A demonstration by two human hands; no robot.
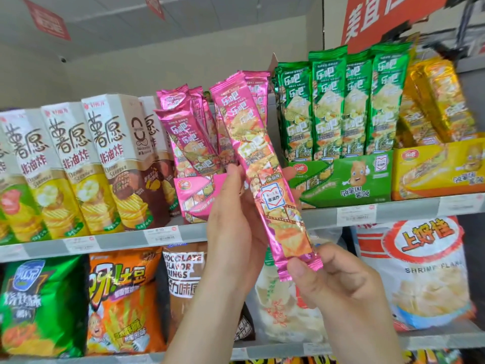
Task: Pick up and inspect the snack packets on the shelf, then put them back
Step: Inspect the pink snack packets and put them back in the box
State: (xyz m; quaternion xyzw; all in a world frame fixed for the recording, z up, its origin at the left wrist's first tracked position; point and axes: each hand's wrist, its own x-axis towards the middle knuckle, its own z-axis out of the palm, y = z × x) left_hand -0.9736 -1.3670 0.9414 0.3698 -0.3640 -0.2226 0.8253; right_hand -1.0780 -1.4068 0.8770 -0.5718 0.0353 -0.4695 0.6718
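One pink packet (265,179) is off the shelf (126,241), held up in front of it w/ both hands. Its long axis runs approx 11 o'clock (top seal) to 5 o'clock (btm seal), printed face toward the camera. The left hand (236,211) grips the mid-section from the 9 o'clock side, thumb at the near edge, fingers wrapped behind. The right hand (338,282) pinches the btm seal, thumb on front.

The pink display box (194,195) it prob. belongs in sits just at 9 o'clock of the left hand, w/ other pink packets (183,132) leaning in it. So the left hand is nearer. Putting back likely means tipping the top toward 12 and sliding the packet in toward 10 o'clock, btm end first.

Green packets (338,109) stand at 2 o'clock, yellow packets (435,101) beyond them. Chip cartons (105,158) are at 9 o'clock, and bags (123,298) sit on the level below.
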